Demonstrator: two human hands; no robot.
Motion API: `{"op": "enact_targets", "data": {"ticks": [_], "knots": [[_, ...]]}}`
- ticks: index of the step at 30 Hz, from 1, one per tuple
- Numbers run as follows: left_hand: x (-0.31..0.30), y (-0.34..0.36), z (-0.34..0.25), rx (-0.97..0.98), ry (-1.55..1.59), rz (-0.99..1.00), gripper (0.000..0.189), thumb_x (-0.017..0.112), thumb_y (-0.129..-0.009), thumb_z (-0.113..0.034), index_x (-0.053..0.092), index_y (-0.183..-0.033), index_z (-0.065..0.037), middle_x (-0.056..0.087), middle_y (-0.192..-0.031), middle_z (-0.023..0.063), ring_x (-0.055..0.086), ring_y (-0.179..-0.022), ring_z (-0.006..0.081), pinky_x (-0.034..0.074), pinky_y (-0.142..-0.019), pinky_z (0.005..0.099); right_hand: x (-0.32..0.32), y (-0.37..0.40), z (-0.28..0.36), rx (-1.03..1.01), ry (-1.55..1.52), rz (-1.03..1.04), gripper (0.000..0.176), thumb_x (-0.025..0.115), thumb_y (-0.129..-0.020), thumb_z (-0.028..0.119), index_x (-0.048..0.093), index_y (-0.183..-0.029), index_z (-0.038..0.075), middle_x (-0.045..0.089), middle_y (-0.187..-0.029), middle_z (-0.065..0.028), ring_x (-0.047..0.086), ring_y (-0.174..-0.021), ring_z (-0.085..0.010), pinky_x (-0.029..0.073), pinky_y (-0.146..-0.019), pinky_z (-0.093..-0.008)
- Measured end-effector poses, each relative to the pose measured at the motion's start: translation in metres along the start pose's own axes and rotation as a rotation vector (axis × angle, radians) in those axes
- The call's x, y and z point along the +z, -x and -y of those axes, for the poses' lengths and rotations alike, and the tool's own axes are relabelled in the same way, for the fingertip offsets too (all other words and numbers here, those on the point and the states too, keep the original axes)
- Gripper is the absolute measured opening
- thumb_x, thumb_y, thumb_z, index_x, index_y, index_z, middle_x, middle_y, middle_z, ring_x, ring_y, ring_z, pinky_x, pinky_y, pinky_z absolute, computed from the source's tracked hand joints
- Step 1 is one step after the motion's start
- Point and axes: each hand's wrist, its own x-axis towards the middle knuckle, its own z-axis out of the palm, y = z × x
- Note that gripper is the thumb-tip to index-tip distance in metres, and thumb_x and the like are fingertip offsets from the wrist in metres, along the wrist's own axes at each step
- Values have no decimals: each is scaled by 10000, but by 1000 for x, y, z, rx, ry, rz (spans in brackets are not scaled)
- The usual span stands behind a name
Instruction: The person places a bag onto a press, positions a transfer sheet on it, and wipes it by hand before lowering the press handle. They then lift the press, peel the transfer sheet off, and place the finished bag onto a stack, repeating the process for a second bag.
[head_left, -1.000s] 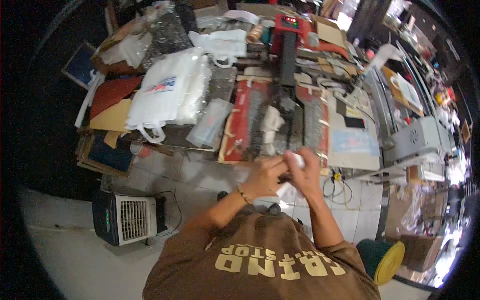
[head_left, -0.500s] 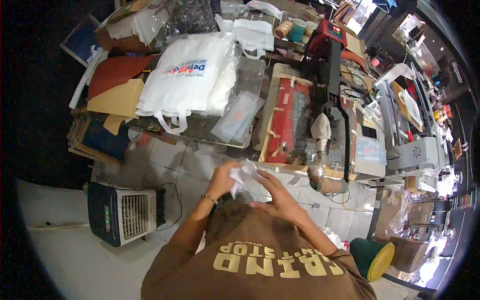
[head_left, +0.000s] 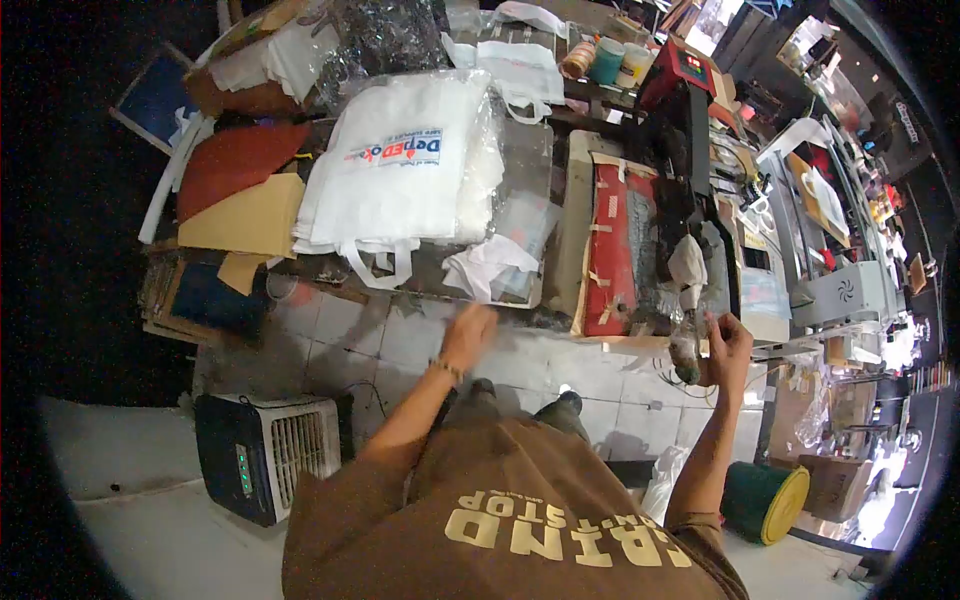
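My left hand is just below the table's front edge, its fingers smeared by motion. A crumpled white cloth lies beyond it on the table corner, over clear plastic packets. My right hand has its fingers bent at the front of the heat press, beside the press's wrapped handle; whether it grips anything there is unclear. Left of the press arm is a red pad with tape pieces. A stack of white printed bags in clear plastic lies on the table to the left.
An air cooler stands on the floor at lower left. A green bin with a yellow lid is at lower right. Brown cardboard lies left of the bags. A large grey machine stands at the right.
The white cloth has left my hands and now lies on the table corner. My hands have separated, the right one moving right to the press. The view has shifted slightly.
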Motion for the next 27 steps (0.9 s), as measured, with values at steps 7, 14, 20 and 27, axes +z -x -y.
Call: {"op": "enact_targets", "data": {"ticks": [7,14,20,27], "knots": [[50,304,177,-700,-67,936,289,633,-904,-309,706,-1048,-70,710,-1038,199,688,-955,370,539,-826,478,6,-3,13,-69,68,8,444,682,-980,321,597,-802,-77,522,-620,-125,418,-597,-169,374,-554,-378],[-45,396,174,-1259,22,972,273,632,-922,-291,703,-1032,-51,714,-987,182,679,-885,338,536,-772,459,3,-8,23,-14,198,115,372,658,-921,322,700,-942,-47,649,-741,-260,653,-677,-390,494,-653,-455],[12,325,177,-1075,104,1006,262,632,-936,-275,701,-1018,-35,718,-943,168,671,-825,310,533,-726,443,2,-3,12,-30,250,70,412,662,-919,379,714,-950,-28,653,-722,-253,660,-663,-411,492,-633,-467],[67,120,162,-598,141,792,253,631,-954,-256,698,-1002,-17,722,-892,152,662,-755,278,530,-672,424,-9,7,38,108,236,91,454,624,-935,450,733,-942,8,713,-917,-250,682,-882,-439,509,-794,-528]]}}
